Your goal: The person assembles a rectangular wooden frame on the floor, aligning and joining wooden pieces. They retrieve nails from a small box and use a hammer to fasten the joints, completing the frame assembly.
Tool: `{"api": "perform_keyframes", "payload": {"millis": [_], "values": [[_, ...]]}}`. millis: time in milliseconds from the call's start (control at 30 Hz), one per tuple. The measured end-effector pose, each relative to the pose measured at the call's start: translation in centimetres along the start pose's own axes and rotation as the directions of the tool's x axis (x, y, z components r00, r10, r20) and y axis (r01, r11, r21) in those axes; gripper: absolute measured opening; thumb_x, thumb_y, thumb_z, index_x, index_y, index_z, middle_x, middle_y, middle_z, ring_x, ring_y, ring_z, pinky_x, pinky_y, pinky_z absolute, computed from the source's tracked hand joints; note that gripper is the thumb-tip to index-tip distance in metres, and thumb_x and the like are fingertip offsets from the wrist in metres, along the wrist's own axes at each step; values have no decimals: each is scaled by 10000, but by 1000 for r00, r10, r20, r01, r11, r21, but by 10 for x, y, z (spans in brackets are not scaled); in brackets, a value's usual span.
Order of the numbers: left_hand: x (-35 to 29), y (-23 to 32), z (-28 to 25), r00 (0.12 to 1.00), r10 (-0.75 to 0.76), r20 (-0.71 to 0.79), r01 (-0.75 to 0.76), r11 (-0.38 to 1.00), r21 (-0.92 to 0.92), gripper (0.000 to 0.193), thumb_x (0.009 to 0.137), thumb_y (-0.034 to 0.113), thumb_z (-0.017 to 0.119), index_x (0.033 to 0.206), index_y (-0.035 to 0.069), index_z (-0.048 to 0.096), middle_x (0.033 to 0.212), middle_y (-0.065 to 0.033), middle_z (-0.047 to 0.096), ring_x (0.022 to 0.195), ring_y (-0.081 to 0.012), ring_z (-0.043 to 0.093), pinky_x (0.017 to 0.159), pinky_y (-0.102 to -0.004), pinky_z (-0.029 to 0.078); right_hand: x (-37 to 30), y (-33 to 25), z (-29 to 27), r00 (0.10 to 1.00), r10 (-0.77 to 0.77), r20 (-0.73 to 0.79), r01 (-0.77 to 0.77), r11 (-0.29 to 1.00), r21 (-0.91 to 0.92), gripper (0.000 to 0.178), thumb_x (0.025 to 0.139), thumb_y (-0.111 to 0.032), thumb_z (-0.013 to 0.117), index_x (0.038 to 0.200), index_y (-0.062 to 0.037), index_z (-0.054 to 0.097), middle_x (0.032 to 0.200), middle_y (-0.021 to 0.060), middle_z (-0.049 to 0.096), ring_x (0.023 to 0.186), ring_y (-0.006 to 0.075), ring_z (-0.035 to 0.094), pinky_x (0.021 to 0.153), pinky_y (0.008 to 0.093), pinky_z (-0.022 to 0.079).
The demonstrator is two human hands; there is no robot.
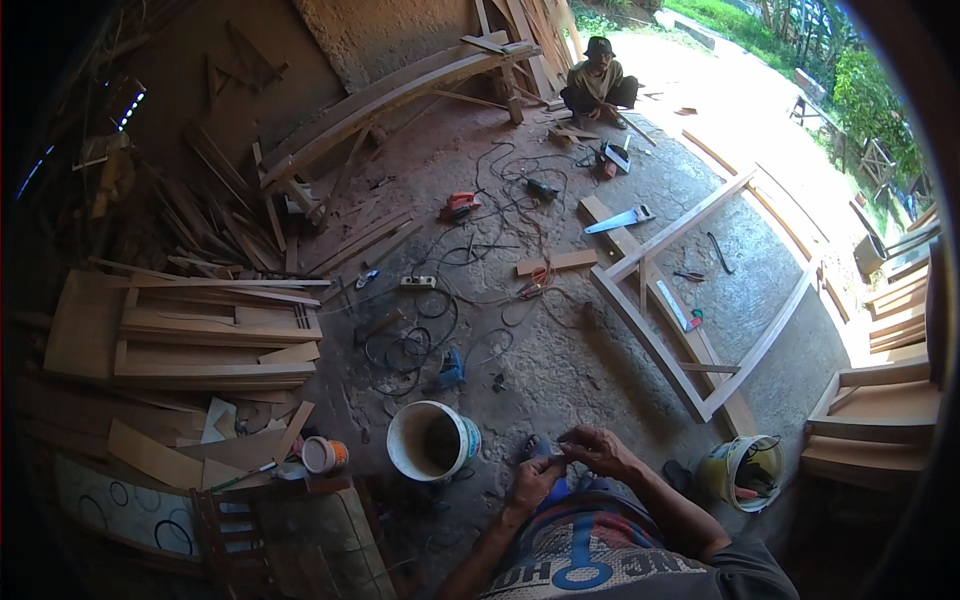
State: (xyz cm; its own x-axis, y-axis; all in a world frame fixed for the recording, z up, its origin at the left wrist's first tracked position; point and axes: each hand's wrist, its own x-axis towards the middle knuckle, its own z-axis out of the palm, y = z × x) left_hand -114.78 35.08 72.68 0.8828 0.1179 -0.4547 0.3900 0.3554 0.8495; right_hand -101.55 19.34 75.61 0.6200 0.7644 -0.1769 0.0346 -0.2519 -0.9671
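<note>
Both of my hands are drawn together in front of my body, at the lower middle of the head view. My left hand (535, 482) is closed, its fingertips pinched and meeting those of the other hand. My right hand (597, 450) has its fingers bent and pressed in at the same spot. Whatever lies between the fingertips is too small or hidden to name. Left of my hands stands a white bucket (398, 440), and to the right a second bucket (718, 470) with tools in it. Beyond them a wooden frame (650, 350) lies over a plank (590, 207) on the concrete floor.
Tangled cables (480, 260), a red power tool (460, 206) and a blue power tool (450, 370) lie ahead. A handsaw (618, 220) rests on the plank. Stacked wooden panels (215, 330) fill the left, chair-like wooden pieces (870, 430) the right. A person (600, 85) crouches at the back.
</note>
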Motion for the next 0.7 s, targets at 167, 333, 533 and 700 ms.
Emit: {"api": "perform_keyframes", "payload": {"millis": [167, 333, 533, 700], "values": [[36, 54, -11, 998, 62, 21, -60, 995, -74, 203, 1036, 229, 613, 1113, 102, 753, 718, 117, 572, 547, 34, 404, 478, -180, 273, 50, -24, -7, 988, 147, 45, -152, 978, 143, 269, 979, -257, 695, 1050, 3, 678, 894, 81, 699, 836, 163, 674, 736, 319, 546], [69, 69, -31, 999, 27, -40, -26, 999, 37, 200, 1023, 218, 626, 1112, 95, 757, 689, 128, 558, 545, 33, 397, 478, -183, 265, 90, -25, -21, 980, 197, 7, -195, 969, 152, 325, 984, -303, 669, 990, 20, 644, 846, 93, 698, 787, 172, 680, 703, 323, 546], [74, 63, -44, 975, 92, -202, -123, 981, -151, 188, 997, 177, 635, 1082, 64, 758, 720, 96, 601, 611, 11, 480, 537, -189, 355, 136, -42, -21, 961, 213, 177, -232, 969, 89, 360, 988, -341, 657, 988, 18, 626, 847, 108, 714, 791, 179, 688, 703, 326, 549], [93, 45, -15, 922, 180, -343, -223, 971, -91, 202, 956, 141, 615, 997, -10, 744, 844, 11, 709, 770, -52, 611, 682, -248, 494, 156, -12, -50, 943, 88, 320, -57, 993, -105, 339, 1008, -307, 620, 883, 8, 619, 760, 101, 683, 710, 165, 673, 659, 325, 537]]}}
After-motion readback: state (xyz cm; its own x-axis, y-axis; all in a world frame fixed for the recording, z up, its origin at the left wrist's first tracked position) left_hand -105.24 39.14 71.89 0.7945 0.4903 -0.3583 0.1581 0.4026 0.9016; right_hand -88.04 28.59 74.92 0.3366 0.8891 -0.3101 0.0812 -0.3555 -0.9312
